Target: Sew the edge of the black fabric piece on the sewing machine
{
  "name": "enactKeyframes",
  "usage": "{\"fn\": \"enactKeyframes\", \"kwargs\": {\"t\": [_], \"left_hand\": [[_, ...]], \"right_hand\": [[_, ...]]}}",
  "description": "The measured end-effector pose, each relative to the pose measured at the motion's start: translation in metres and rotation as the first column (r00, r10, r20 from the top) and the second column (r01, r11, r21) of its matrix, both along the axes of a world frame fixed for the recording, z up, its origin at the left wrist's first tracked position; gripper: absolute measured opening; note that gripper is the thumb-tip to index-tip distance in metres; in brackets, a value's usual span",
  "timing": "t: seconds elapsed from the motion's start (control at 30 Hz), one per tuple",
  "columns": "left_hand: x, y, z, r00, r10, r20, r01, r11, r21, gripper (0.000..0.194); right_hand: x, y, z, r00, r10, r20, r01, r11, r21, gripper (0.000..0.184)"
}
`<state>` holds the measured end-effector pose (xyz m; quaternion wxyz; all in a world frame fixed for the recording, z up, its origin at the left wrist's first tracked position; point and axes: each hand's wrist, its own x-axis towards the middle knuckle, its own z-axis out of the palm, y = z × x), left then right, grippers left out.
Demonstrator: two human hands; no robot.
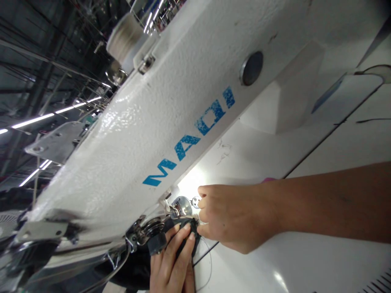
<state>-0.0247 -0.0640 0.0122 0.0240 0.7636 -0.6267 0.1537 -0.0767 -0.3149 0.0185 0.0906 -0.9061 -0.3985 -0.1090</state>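
My left hand lies over a piece of black fabric beside the presser foot, its fingers together and bent onto the cloth. My right hand is closed, knuckles up, right beside the fabric and the needle plate. Its fingertips curl under, so whatever they hold is hidden. A white sewing machine with blue "MAQI" lettering slants across the view above both hands. A round shiny metal plate shows at the foot, lit by a bright lamp. One loose thread loops below my right hand.
The machine's arm and the tension dial stand close to my left hand. A bobbin-like thread spool sits on top of the machine. The white table has a dark seam. Lights and roof beams show at left.
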Motion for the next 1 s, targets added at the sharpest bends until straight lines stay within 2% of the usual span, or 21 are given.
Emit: {"fn": "enactKeyframes", "kwargs": {"t": [0.3,0.5,0.73,1.0], "left_hand": [[-0.002,0.002,-0.002,0.999,0.023,-0.023,-0.024,0.999,-0.025,0.044],[-0.003,-0.001,-0.001,0.998,0.045,-0.038,-0.047,0.998,-0.043,0.045],[0.003,0.001,0.0,1.0,0.016,-0.013,-0.017,0.999,-0.033,0.042],[0.002,0.001,0.001,1.0,0.027,-0.005,-0.027,1.0,-0.008,0.046]], "right_hand": [[0.0,0.005,0.0,0.999,0.046,-0.001,-0.046,0.997,-0.055,0.011],[0.0,0.005,0.001,1.0,0.029,0.004,-0.029,0.998,-0.057,0.007],[0.001,0.002,0.003,0.999,0.007,-0.043,-0.008,1.0,-0.028,0.008],[0.003,-0.005,0.009,0.998,-0.001,-0.069,-0.004,0.997,-0.072,0.008]]}}
